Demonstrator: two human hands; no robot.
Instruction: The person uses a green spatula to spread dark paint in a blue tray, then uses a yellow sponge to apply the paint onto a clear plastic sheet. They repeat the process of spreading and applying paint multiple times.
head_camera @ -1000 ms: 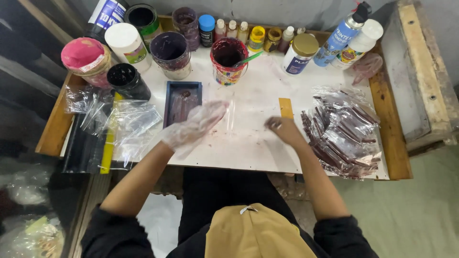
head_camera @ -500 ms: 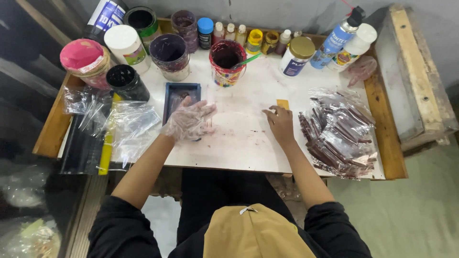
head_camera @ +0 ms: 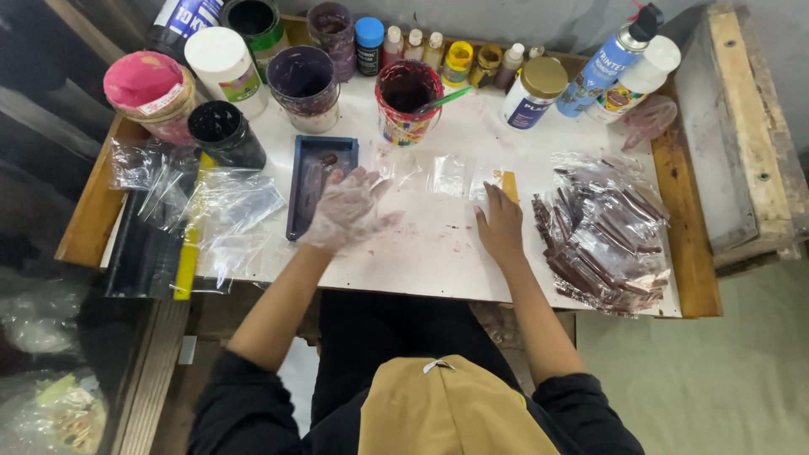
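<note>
White and paint-stained, our bench (head_camera: pixel 438 253) sits in a wooden frame, with a grey-green floor to its right. Largest on it is the heap of clear packets holding dark sticks (head_camera: pixel 602 232), piled at the right edge. Near the left edge lie loose empty plastic bags (head_camera: pixel 223 206) and a yellow strip (head_camera: pixel 190 244). Along the far edge stand paint tubs and bottles — a pink-lidded tub (head_camera: pixel 143 84) at the far left corner, a stained pot with a green-handled brush (head_camera: pixel 407 97) near the middle, a spray bottle (head_camera: pixel 611 59) toward the far right corner. A dark blue tray (head_camera: pixel 316 181) lies left of centre. Our left hand (head_camera: pixel 345 211), in a thin clear glove, hovers with fingers spread just beside the tray, gripping nothing. Our right hand (head_camera: pixel 501 227) is bare, resting flat and open on the bench — its fingertips reach a small clear packet (head_camera: pixel 489 179) beside a yellow piece (head_camera: pixel 509 183).
</note>
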